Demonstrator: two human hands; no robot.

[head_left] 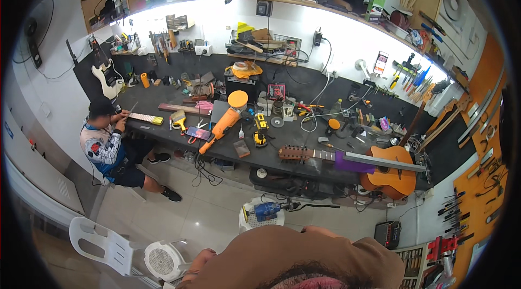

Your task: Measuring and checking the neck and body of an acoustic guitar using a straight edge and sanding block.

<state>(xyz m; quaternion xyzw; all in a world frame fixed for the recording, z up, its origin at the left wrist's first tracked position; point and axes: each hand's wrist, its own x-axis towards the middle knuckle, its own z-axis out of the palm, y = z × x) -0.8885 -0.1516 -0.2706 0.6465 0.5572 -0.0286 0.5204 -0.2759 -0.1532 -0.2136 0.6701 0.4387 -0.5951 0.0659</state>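
Note:
At the lower edge shows my own body in a brown shirt (282, 259). Bare skin of my left arm (199, 263) appears beside it, and a small strip of my right arm (320, 230) shows above the shirt. Neither hand can be made out. Just ahead of me, a blue power tool (266, 211) with a dark cord lies on a white stool (261, 222). Beyond it, on the dark workbench (320, 178), lies an acoustic guitar (388, 180). A long metal bar (385, 161) and a purple cloth (350, 164) rest across its neck and body.
At left, a seated person (116, 142) in a cap holds a tool over a guitar neck (146, 119). An orange sander (223, 123) and a yellow drill (260, 129) are on the bench. Behind me at left stand a white chair (103, 245) and stool (164, 259). Cables (203, 172) hang down.

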